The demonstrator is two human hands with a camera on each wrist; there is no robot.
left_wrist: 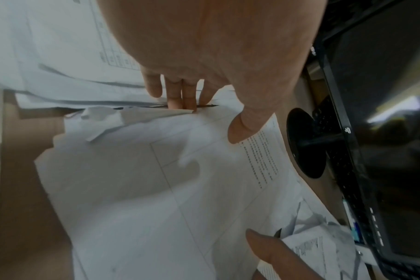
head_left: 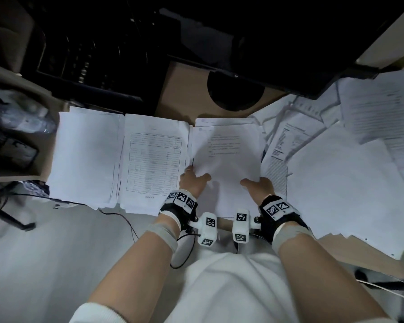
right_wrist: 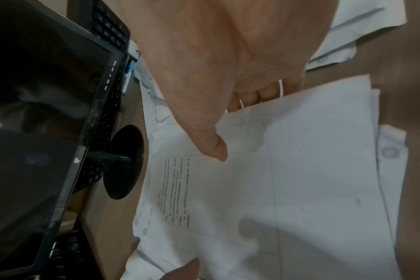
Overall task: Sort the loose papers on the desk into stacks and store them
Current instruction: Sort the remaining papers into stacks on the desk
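Head view, near: left hand [head_left: 191, 180] and right hand [head_left: 258, 184], each grip clamped on a side edge of the held stack [head_left: 226, 159], thumbs on top, fingers [left_wrist: 178, 98] tucked under.
Handling: light, limp, slippery sheets; likely to fan or sag, so best pinched at both side edges.
Left: two squared stacks [head_left: 117, 157] on the surface.
Right, farther: loose papers [head_left: 350, 136], unsorted.
Far: monitor base [head_left: 234, 92].

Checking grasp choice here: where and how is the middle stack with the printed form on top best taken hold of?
Judging from its pose, take the form-topped stack by its near short edge, which overhangs the desk edge, coming from the person's side. Its long sides butt against the blank-topped stack and the text-page stack that the left hand and right hand grip, leaving little room there.
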